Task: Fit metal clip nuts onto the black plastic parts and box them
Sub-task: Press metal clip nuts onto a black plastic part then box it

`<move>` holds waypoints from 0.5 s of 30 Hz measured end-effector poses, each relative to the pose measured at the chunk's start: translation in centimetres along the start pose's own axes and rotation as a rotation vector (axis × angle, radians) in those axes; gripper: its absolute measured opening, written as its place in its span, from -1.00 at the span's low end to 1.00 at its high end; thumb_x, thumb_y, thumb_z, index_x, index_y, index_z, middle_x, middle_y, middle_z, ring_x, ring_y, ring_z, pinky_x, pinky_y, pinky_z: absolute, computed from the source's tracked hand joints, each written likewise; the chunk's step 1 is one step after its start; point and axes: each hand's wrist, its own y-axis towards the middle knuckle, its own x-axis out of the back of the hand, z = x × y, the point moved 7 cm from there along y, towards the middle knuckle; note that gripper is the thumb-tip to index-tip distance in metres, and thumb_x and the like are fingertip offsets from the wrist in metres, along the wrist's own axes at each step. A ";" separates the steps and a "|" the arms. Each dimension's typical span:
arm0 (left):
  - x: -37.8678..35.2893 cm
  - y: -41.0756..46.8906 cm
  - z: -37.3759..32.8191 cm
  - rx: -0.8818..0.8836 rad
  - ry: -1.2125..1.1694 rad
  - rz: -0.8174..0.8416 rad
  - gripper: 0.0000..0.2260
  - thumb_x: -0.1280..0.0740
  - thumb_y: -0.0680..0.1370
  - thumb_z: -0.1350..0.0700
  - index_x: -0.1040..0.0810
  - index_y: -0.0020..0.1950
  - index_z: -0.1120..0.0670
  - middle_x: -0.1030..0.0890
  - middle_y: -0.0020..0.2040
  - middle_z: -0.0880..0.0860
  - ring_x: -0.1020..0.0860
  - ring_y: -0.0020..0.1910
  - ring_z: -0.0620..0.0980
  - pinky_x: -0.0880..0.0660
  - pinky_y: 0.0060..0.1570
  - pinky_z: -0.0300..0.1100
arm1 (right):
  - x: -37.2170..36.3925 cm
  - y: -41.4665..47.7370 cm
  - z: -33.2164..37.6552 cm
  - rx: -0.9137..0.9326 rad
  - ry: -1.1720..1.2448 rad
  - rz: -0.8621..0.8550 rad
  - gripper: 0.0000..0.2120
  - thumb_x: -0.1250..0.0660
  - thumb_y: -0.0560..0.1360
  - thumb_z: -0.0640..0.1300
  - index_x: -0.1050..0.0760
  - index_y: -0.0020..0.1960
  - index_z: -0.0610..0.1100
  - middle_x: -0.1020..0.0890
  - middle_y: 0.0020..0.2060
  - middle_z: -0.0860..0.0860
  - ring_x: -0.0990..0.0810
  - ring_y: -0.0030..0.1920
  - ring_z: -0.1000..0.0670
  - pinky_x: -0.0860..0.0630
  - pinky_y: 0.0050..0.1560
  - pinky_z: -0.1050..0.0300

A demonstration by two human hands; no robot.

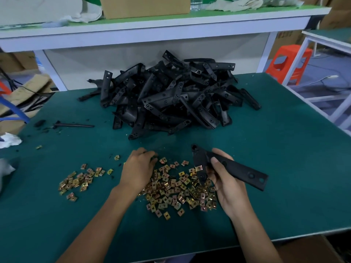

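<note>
Far left, a white cloth (9, 139) lay at the edge of the green table mat (284, 149), with one stray clip nut (39, 147) just beside it. Behind them a thin black rod (74, 125) lay flat on the mat. Next came a small cluster of clip nuts (79, 182), well apart from your main pile.

Your left hand (137, 170) was palm down at the left edge of the main pile of clip nuts (176, 188). Its fingertips curled into the nuts at the far side. Whether they pinched one, I could not tell; the fingers hid it.

Dead centre, at the back of the mat, sat the big heap of black plastic parts (171, 95), tumbled every which way under the white shelf (171, 31). A cardboard box (144, 6) stood up on that shelf.

Then your right hand (226, 185), palm up, clamped on one black plastic part (237, 170). Your thumb pressed its top face and your fingers wrapped beneath. The part hung above the right side of the nut pile. Its long arm ran out to the right and its shorter arm pointed down towards the nuts.

Off to the far right, beyond the table, stood an orange stool (290, 61).
</note>
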 end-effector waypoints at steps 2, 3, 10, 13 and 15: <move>0.1 0.1 -0.2 -0.005 0.017 -0.033 -0.83 -0.31 0.64 0.12 -0.66 0.12 0.14 -0.58 -0.01 0.10 -0.53 0.01 0.14 -0.55 -0.08 0.03 | 0.0 -0.1 0.0 -0.002 0.004 -0.002 -0.62 -0.46 0.44 -0.09 -0.63 0.24 -0.12 -0.71 0.11 -0.14 -0.68 0.02 -0.03 -0.63 0.02 0.20; 0.2 0.1 -0.3 0.002 -0.009 -0.044 -0.84 -0.29 0.66 0.13 -0.64 0.10 0.15 -0.58 -0.03 0.10 -0.53 -0.02 0.13 -0.53 -0.08 0.01 | -0.1 -0.1 0.0 -0.002 0.004 0.001 -0.63 -0.46 0.44 -0.09 -0.63 0.23 -0.11 -0.71 0.11 -0.14 -0.68 0.01 -0.02 -0.62 -0.01 0.22; 0.2 -1.3 -3.5 0.195 -0.655 0.081 -0.80 -0.16 0.71 0.03 -0.55 0.21 -0.12 -0.60 -0.16 -0.12 -0.55 -0.17 -0.28 -0.42 -0.17 -0.43 | -0.4 -0.1 -0.1 -0.042 0.006 0.042 -0.64 -0.45 0.47 -0.10 -0.61 0.26 -0.11 -0.69 0.12 -0.24 -0.63 0.03 -0.15 -0.61 0.08 0.05; -0.5 -2.6 -5.8 0.238 -0.874 0.128 -0.81 -0.19 0.70 0.09 -0.60 0.13 -0.06 -0.59 -0.24 -0.08 -0.51 -0.28 -0.27 -0.51 -0.20 -0.30 | -0.5 -0.1 -0.2 -0.043 0.043 0.055 -0.65 -0.43 0.49 -0.13 -0.60 0.26 -0.14 -0.68 0.14 -0.24 -0.66 0.06 -0.15 -0.63 0.09 0.07; -1.1 -3.1 -6.7 0.302 -1.065 0.163 -0.85 -0.24 0.69 0.15 -0.59 0.13 0.04 -0.65 -0.20 -0.04 -0.59 -0.21 -0.16 -0.57 -0.16 -0.25 | -0.7 -0.1 -0.1 -0.038 0.074 0.070 -0.68 -0.41 0.50 -0.16 -0.60 0.25 -0.14 -0.68 0.15 -0.25 -0.67 0.08 -0.16 -0.65 0.08 0.07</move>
